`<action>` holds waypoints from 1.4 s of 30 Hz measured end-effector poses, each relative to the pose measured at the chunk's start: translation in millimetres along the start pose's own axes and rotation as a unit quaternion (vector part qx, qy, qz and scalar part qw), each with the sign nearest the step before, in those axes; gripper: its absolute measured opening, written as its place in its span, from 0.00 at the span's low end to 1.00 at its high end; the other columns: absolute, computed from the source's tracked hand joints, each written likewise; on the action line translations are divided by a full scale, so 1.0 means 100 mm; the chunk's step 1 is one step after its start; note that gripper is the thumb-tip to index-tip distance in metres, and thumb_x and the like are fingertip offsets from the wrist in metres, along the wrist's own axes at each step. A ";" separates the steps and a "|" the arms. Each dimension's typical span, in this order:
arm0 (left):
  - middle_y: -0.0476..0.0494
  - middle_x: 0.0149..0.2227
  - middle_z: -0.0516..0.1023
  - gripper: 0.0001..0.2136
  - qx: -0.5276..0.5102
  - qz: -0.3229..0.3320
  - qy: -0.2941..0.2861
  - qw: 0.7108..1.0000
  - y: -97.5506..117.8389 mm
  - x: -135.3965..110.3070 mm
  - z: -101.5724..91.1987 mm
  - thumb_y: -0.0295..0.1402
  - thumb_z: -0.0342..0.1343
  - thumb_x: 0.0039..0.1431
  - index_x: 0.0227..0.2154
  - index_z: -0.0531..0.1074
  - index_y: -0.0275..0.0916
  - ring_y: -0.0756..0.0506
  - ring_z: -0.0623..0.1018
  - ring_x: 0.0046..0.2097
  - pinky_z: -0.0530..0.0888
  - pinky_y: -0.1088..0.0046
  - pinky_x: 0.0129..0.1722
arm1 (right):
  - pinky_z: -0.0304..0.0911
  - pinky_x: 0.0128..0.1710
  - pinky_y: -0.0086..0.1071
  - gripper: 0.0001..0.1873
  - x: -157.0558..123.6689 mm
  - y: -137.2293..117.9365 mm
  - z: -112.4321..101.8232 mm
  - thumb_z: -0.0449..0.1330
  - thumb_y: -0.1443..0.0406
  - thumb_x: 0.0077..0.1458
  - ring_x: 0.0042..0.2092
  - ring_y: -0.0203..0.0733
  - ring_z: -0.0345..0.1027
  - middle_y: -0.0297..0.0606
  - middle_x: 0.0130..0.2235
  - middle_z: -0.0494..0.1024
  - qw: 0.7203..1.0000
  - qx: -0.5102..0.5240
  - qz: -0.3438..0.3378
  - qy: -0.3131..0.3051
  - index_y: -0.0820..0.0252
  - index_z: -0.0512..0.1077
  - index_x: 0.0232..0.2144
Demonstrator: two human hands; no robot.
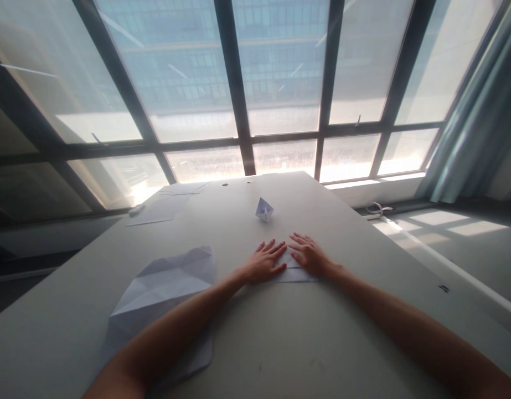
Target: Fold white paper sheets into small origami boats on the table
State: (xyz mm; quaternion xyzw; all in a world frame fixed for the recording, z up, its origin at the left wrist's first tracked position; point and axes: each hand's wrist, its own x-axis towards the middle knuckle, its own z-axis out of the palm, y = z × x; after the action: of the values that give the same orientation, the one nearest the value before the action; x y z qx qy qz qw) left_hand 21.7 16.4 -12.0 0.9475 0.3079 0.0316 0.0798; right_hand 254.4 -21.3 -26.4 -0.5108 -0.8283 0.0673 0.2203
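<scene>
A small folded sheet of white paper (295, 274) lies flat on the table under both of my hands. My left hand (266, 261) rests on its left side with the fingers spread. On its right side lies my right hand (310, 255), fingers stretched out and pointing up and left. Parts of the sheet are hidden beneath my palms. Just beyond my hands stands a folded paper boat (264, 210) with a pointed peak. A large creased sheet of paper (155, 288) lies partly under my left forearm.
The white table (255, 343) stretches toward tall windows (280, 66). Several flat paper sheets (159, 209) lie at its far left. A small dark mark or object (443, 288) is near the right edge. A curtain (466, 127) hangs at the right.
</scene>
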 end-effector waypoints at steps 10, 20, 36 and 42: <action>0.40 0.70 0.51 0.29 0.018 -0.156 0.066 0.985 -0.01 0.05 0.10 0.49 0.37 0.70 0.68 0.54 0.40 0.37 0.50 0.71 0.49 0.48 0.67 | 0.45 0.67 0.51 0.23 0.01 0.01 -0.01 0.52 0.61 0.65 0.68 0.49 0.50 0.45 0.65 0.64 0.997 0.010 -0.065 -0.047 0.57 0.68 0.60; 0.35 0.61 0.65 0.26 0.006 -0.251 0.191 0.949 -0.12 0.05 0.11 0.42 0.52 0.65 0.63 0.60 0.41 0.35 0.63 0.64 0.62 0.56 0.63 | 0.45 0.67 0.50 0.21 0.02 -0.02 -0.04 0.52 0.63 0.65 0.68 0.49 0.51 0.46 0.64 0.66 0.998 0.000 -0.039 -0.046 0.58 0.70 0.58; 0.44 0.61 0.71 0.21 -0.074 0.031 0.119 0.990 0.14 0.02 0.01 0.43 0.38 0.72 0.56 0.72 0.44 0.43 0.69 0.63 0.65 0.65 0.62 | 0.44 0.67 0.49 0.24 0.02 -0.04 -0.06 0.51 0.63 0.64 0.67 0.49 0.52 0.45 0.64 0.66 0.999 -0.026 -0.010 -0.039 0.59 0.68 0.60; 0.37 0.71 0.47 0.32 -0.015 0.051 0.016 0.998 0.06 0.03 0.06 0.50 0.39 0.70 0.70 0.48 0.38 0.39 0.48 0.71 0.49 0.54 0.68 | 0.44 0.67 0.48 0.23 0.01 -0.03 -0.05 0.51 0.64 0.64 0.67 0.48 0.53 0.46 0.63 0.67 0.998 -0.049 0.014 -0.028 0.60 0.69 0.59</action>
State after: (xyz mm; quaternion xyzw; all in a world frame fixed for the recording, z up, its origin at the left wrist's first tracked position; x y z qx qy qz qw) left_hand 28.5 12.7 -16.4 0.9601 0.2601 0.0551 0.0873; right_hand 253.4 -22.1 -20.4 -0.5302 -0.8293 0.0436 0.1709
